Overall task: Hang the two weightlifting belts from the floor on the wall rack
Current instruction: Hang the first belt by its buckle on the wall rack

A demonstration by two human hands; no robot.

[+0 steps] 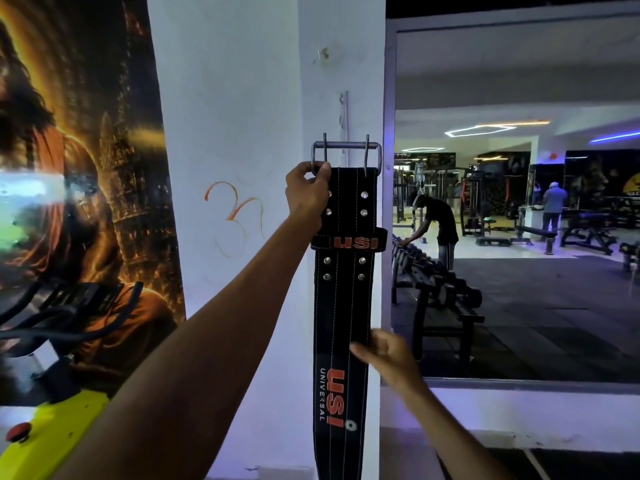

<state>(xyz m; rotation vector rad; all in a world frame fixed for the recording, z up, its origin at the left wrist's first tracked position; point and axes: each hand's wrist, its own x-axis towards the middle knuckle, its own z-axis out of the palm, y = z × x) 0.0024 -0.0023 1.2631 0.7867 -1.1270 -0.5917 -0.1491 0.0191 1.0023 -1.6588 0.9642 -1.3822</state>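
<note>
A black weightlifting belt [343, 306] with orange "USI" lettering hangs straight down in front of a white pillar. Its steel two-prong buckle [346, 150] is at the top. My left hand [306, 192] grips the buckle's left corner and the belt's top edge, holding it up. My right hand [384, 351] pinches the belt's right edge lower down. A thin metal wall rack [343, 116] with small hooks is fixed to the pillar just above the buckle. Only one belt is in view.
A large poster [79, 168] covers the wall at left. An exercise bike with black handlebars and a yellow body [59, 434] stands at lower left. At right a wall mirror [519, 202] reflects dumbbell racks, benches and two people.
</note>
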